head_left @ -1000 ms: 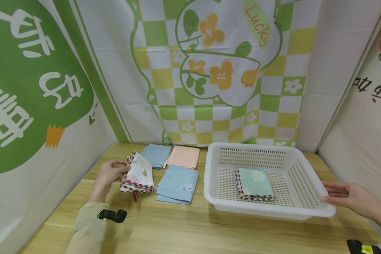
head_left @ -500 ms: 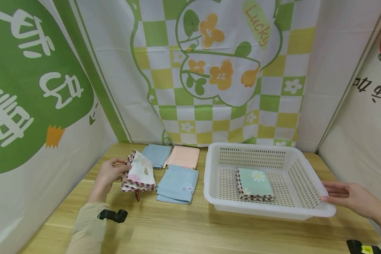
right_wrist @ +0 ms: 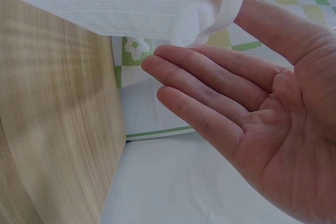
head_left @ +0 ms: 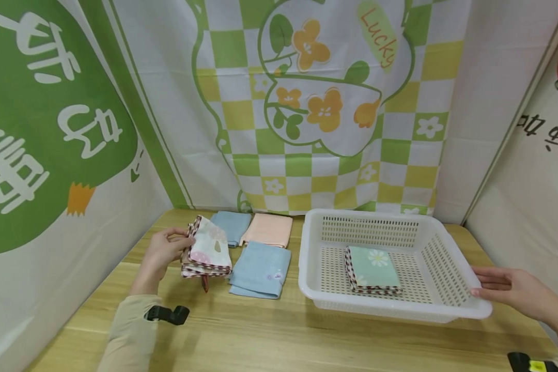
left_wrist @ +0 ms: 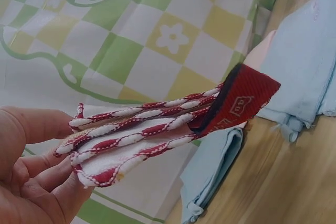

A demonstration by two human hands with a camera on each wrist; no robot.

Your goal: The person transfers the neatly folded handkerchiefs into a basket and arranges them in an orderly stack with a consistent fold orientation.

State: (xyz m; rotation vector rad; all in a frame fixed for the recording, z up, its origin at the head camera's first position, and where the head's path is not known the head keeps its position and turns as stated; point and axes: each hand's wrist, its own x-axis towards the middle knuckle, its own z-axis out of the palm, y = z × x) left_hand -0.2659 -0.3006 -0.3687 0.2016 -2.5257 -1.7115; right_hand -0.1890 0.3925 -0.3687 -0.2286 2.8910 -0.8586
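My left hand point(head_left: 160, 253) pinches a folded small towel point(head_left: 210, 248) by its left edge, above the table. This towel is white with pink print and red-and-white stitched edges; a red label point(left_wrist: 241, 98) sticks out at the end in the left wrist view. On the right, my right hand point(head_left: 516, 289) holds the rim of a white plastic basket point(head_left: 376, 305), thumb at the rim, other fingers fairly straight below it. Inside the basket lies a folded mint-green towel point(head_left: 374, 268) with a white flower.
Between the left hand and the basket lie a folded light-blue towel point(head_left: 260, 271), a peach towel point(head_left: 268, 230) and another blue towel point(head_left: 232, 227), partly covered by the held one. Printed cloth walls point(head_left: 325, 175) enclose the wooden table point(head_left: 260, 336) at back and sides.
My left hand has shifted slightly right and up with the white towel, which now covers more of the back blue towel. The right hand and the basket look unmoved.
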